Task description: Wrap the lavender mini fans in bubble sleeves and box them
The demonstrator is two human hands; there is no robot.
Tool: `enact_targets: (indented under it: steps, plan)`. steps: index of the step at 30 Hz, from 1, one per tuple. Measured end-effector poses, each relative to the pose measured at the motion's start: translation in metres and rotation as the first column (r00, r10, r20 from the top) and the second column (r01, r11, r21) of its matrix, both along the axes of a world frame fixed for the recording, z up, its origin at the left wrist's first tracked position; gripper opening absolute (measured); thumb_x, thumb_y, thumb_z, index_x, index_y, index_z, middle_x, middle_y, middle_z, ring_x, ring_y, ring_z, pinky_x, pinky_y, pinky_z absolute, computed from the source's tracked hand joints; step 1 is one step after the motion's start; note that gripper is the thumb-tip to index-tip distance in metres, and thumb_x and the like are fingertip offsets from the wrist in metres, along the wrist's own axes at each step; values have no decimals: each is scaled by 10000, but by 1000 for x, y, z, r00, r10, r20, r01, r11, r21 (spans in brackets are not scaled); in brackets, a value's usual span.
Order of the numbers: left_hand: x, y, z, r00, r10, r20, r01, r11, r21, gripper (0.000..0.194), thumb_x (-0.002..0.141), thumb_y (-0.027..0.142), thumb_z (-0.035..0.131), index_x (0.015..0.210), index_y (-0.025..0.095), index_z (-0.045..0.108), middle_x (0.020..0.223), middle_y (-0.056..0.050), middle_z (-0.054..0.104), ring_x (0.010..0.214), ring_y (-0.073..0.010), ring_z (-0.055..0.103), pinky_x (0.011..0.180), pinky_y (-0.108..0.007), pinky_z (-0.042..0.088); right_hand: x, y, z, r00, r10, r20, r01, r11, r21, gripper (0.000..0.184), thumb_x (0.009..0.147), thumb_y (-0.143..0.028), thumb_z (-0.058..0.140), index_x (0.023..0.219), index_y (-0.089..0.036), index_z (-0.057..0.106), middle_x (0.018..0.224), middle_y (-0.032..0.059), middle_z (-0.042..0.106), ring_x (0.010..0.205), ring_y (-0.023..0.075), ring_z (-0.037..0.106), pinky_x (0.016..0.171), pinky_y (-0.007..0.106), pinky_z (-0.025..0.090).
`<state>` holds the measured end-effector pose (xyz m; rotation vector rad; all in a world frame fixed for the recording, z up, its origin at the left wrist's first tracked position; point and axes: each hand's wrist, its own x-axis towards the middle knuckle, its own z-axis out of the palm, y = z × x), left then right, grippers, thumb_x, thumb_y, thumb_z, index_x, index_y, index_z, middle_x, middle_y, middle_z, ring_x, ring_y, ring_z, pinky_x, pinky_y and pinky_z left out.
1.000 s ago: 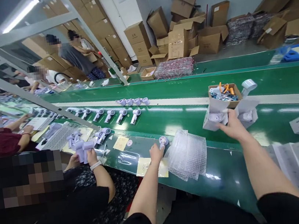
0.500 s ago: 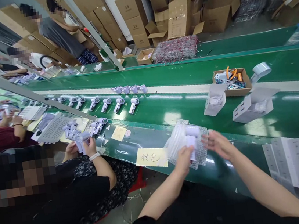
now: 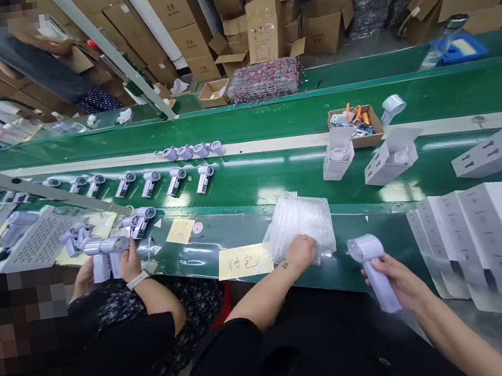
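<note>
A pale lavender handheld fan [image 3: 382,284] is gripped by its handle in my right hand [image 3: 401,284], over the near edge of the bench, its round head up and tilted left. My left hand [image 3: 301,252] lies on a stack of clear bubble wrap bags [image 3: 301,215], fingers curled down onto the plastic; the fingertips are partly hidden. Left of the bags is a yellow paper sign [image 3: 244,261] with handwritten characters. White folded boxes [image 3: 481,230] stand in a row to the right of the fan.
Several fans lie along the green conveyor [image 3: 241,183]. Open white boxes [image 3: 391,159] and a cardboard tray [image 3: 376,133] of tools stand beyond the bags. On my left, a co-worker's hands [image 3: 130,264] hold another fan. Cartons [image 3: 266,30] are piled at the back.
The fan that lay over the bubble wrap in my left hand is now in my right hand, off to the right. My left hand has stayed at the bags. The view has turned right.
</note>
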<state>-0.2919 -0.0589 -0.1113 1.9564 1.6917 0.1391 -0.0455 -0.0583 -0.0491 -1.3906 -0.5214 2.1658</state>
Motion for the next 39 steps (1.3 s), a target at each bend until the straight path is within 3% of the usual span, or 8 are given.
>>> enact_targets:
  steps: [3, 10, 14, 17, 21, 28, 33, 39]
  plan:
    - [16, 1, 14, 952, 133, 277, -144, 989, 20, 218, 858, 205, 453, 897, 150, 661, 871, -62, 639, 853, -175, 554, 794, -296, 429, -20, -13, 6, 994, 43, -103, -49, 997, -54, 389, 626, -232, 777, 944, -233, 552, 794, -9, 624, 718, 179, 634, 599, 310, 560]
    - [33, -5, 48, 326, 552, 767, -518, 783, -344, 133, 760, 226, 524, 742, 124, 606, 623, -2, 558, 577, -109, 499, 580, -235, 397, -35, -8, 4, 977, 192, -90, -187, 980, 63, 355, 676, -257, 730, 981, -207, 556, 753, -3, 614, 665, 147, 612, 551, 259, 531]
    - [31, -17, 67, 645, 100, 757, -326, 933, 154, 137, 799, 207, 492, 741, 144, 598, 704, -37, 567, 716, -150, 517, 696, -286, 417, -31, -17, 4, 983, 177, -48, -175, 984, 43, 388, 682, -272, 726, 993, -236, 498, 743, -18, 607, 654, 165, 615, 520, 284, 522]
    - [25, -29, 68, 836, -235, 496, -27, 885, 464, 175, 831, 180, 429, 752, 154, 584, 700, -55, 545, 735, -172, 485, 713, -315, 414, -31, -22, 11, 994, 110, -8, -110, 993, 41, 460, 658, -251, 739, 1020, -262, 456, 709, -31, 601, 602, 167, 604, 493, 297, 515]
    - [30, -42, 62, 904, -233, 358, 39, 879, 475, 203, 848, 145, 375, 810, 141, 575, 741, -78, 567, 745, -182, 496, 705, -315, 425, -30, -21, 18, 997, -63, 51, 61, 997, 45, 416, 655, -273, 723, 957, -264, 437, 701, -28, 605, 605, 173, 611, 545, 325, 528]
    - [67, -18, 83, 794, 81, 603, 14, 988, -151, 70, 770, 206, 551, 726, 163, 585, 691, -5, 594, 656, -123, 530, 643, -243, 419, -22, -29, 3, 932, -95, 350, 28, 981, 193, 270, 711, -439, 580, 676, -232, 410, 544, -53, 458, 487, 126, 472, 455, 249, 404]
    - [67, -5, 106, 493, 612, 618, -98, 745, -660, 187, 725, 281, 612, 646, 134, 527, 492, 46, 438, 424, -60, 358, 430, -197, 258, 8, -35, 41, 738, 40, 673, -427, 801, 421, 335, 722, -462, 591, 558, -212, 438, 572, -18, 461, 582, 145, 456, 530, 261, 416]
    - [36, -4, 148, 491, 95, 866, 232, 944, -234, 643, 594, 475, 758, 1113, 157, 551, 977, -84, 593, 794, -161, 552, 687, -271, 439, 22, -31, 109, 988, 24, 151, -71, 948, 311, 234, 774, -425, 608, 787, -199, 549, 1009, 47, 599, 929, 214, 581, 762, 376, 531]
